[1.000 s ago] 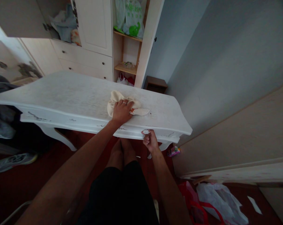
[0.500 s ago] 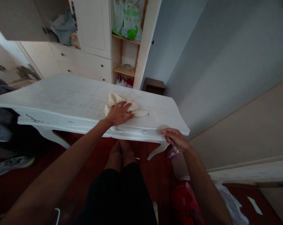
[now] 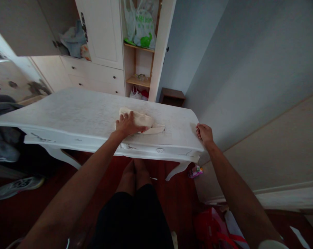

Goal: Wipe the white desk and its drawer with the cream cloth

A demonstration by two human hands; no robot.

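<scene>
My left hand [image 3: 125, 125] lies over a cream cloth [image 3: 142, 120] on the white table [image 3: 89, 103], its fingers bent and its thumb pointing right. The cloth is bunched under the palm, and a flat tail of it reaches to the right. A ring shows on one finger. At the table's right edge, my right hand [image 3: 204, 132] is curled with its fingers closed. Anything inside that fist is hidden, and I cannot tell whether it touches the edge. Grey smudges and specks mark the tabletop around the cloth.
Behind the table stands a white cabinet [image 3: 101, 34] with plastic bags [image 3: 143, 26] on a shelf. A blue-grey wall [image 3: 239, 69] rises close on the right. Below are a pink box [image 3: 195, 171], a red bag [image 3: 210, 224] and, at left, a shoe [image 3: 18, 187].
My right hand has gone from the table's front edge up to its right edge, with fingers still curled. The left hand and cloth shifted only slightly. The camera view tilted a little.
</scene>
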